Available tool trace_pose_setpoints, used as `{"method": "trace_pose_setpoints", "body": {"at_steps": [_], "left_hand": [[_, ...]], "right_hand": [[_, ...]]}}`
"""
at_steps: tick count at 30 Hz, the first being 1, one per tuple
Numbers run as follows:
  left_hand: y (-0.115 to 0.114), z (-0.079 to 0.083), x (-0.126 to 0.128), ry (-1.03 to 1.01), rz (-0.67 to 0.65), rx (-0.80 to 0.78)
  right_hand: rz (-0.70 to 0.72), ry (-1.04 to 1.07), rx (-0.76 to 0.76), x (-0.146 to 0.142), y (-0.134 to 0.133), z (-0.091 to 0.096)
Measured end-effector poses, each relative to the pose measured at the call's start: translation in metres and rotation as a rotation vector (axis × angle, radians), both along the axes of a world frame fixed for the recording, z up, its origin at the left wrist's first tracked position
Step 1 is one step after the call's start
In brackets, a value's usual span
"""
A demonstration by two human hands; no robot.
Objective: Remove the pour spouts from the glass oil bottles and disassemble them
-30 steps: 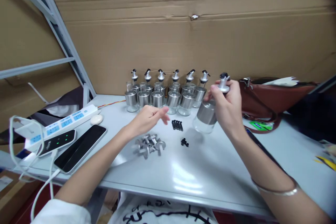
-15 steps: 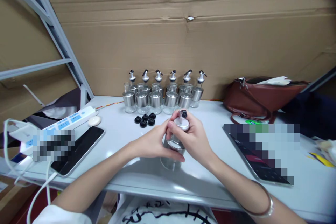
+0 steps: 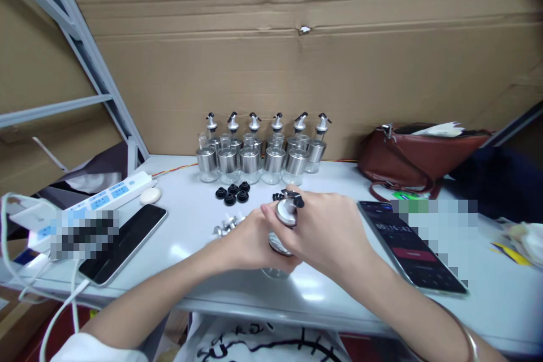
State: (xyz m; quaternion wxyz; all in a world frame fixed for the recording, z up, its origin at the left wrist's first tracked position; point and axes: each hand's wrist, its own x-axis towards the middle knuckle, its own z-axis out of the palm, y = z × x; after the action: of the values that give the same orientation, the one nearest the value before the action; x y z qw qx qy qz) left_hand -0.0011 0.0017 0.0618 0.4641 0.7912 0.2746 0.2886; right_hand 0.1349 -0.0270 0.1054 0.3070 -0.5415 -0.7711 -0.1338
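My left hand (image 3: 250, 240) is wrapped round the body of a glass oil bottle (image 3: 275, 273) with a metal band, standing near the table's front edge. My right hand (image 3: 331, 220) closes round the silver pourer spout (image 3: 287, 212) at the bottle's mouth; its black lever sticks out above the fingers. The bottle's neck is hidden by both hands. Beyond the left hand lie several black rubber stoppers (image 3: 232, 193) in a cluster. Loose silver spout parts (image 3: 227, 226) lie just behind my left wrist, partly covered by it.
At the back, bottles fitted with pourer spouts (image 3: 254, 120) stand behind a row of open-necked bottles (image 3: 249, 164). On the left are a power strip (image 3: 99, 201), a white round object (image 3: 150, 196) and a phone (image 3: 127, 243). To the right lie a tablet-like device (image 3: 413, 249) and a brown bag (image 3: 424, 155).
My right hand has turned over the spout, its back now facing up and its wrist further right. The spout's lever has rotated. My left hand stays round the bottle.
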Motion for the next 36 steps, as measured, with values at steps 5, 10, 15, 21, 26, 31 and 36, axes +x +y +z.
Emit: {"method": "trace_pose_setpoints", "body": {"at_steps": [5, 10, 15, 21, 26, 31, 36], "left_hand": [[0.001, 0.0, -0.002, 0.03, -0.089, -0.064], [0.01, -0.002, -0.008, 0.076, -0.129, -0.067], [0.011, 0.007, -0.01, 0.044, -0.397, -0.163], [0.014, 0.005, -0.01, 0.015, -0.482, -0.147], [0.015, 0.003, -0.011, 0.024, -0.489, -0.157], [0.017, -0.001, -0.012, 0.04, -0.427, -0.125], [0.014, -0.003, -0.013, 0.017, -0.4, -0.177]], "right_hand": [[0.174, 0.034, -0.016, 0.0, 0.004, -0.002], [0.551, 0.358, -0.147, 0.003, 0.01, -0.001], [1.102, 0.704, -0.702, 0.006, 0.018, -0.004], [1.185, 0.956, -0.865, 0.005, 0.021, -0.017], [1.059, 1.016, -0.725, -0.001, 0.007, -0.015], [0.939, 0.946, -0.438, -0.005, -0.001, -0.014], [0.934, 0.92, -0.486, -0.005, 0.003, -0.015]]}}
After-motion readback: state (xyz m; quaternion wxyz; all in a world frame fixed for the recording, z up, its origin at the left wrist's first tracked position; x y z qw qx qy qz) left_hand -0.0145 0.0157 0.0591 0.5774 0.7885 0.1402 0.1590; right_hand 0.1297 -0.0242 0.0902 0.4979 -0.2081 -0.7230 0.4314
